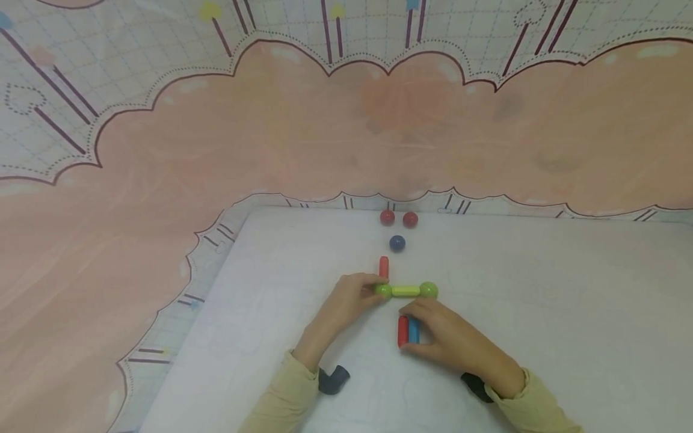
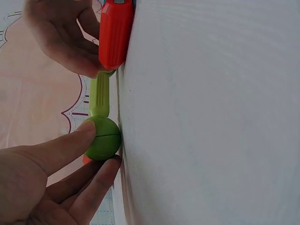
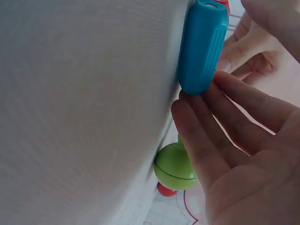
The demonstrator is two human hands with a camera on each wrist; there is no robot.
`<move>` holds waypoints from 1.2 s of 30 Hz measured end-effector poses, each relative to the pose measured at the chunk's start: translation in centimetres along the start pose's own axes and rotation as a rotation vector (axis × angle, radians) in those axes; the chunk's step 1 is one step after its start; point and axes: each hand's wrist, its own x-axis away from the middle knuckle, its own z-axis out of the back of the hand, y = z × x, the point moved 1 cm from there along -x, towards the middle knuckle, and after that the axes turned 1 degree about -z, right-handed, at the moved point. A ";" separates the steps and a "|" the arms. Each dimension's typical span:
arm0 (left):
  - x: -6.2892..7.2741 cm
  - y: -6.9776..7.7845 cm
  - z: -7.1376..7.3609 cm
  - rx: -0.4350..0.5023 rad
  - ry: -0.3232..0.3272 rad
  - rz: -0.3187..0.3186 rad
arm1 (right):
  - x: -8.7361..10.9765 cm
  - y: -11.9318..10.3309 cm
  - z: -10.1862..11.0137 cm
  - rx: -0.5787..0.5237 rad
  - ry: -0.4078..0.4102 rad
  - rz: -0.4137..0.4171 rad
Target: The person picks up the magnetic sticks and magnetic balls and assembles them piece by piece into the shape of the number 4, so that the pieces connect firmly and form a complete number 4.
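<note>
My left hand [image 1: 346, 300] pinches a green ball [image 2: 104, 138] between thumb and fingers. This ball sits at the left end of a yellow-green rod [image 1: 405, 291], and a second green ball [image 1: 429, 290] sits at its right end. Just beyond the left fingertips a red-orange rod [image 1: 384, 267] points away on the board. Nearer to me, a red rod [image 1: 403, 331] and a blue rod [image 3: 201, 49] lie side by side. My right hand [image 1: 452, 337] holds this pair lengthwise, fingers at the far ends and thumb at the near ends.
Two red balls, a left one [image 1: 387, 218] and a right one [image 1: 410, 219], lie near the far edge of the white board [image 1: 568, 300]. A dark blue ball [image 1: 397, 243] is closer. Patterned cloth [image 1: 303, 132] spreads behind the board. Black pieces show beside both wrists.
</note>
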 end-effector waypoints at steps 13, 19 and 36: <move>0.1 0.1 0.1 0.025 -0.005 -0.016 | -0.2 -0.2 -0.3 0.061 0.002 0.014; 0.1 0.1 0.1 0.027 -0.005 -0.008 | -0.2 -0.1 -0.3 0.063 0.003 0.010; 0.0 0.2 0.0 0.017 -0.002 0.020 | -0.7 -0.2 0.5 0.071 0.029 0.056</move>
